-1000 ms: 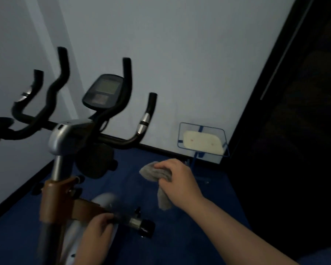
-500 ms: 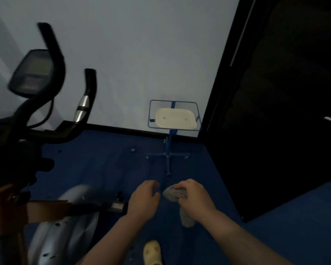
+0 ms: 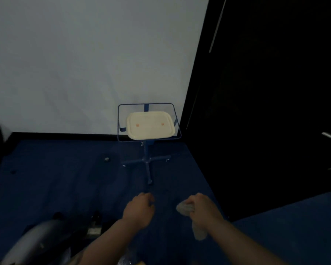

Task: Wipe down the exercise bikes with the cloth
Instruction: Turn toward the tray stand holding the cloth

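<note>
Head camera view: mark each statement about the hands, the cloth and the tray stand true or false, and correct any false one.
1. The right hand grips the cloth. True.
2. The left hand rests on the bike's handlebar. False: it is curled in the air above the blue floor, and no handlebar is in view.
3. A cream tray sits on the blue stand. True.
4. The stand is toppled on its side. False: it stands upright near the white wall.
5. Part of the cloth hangs below the right hand. True.
</note>
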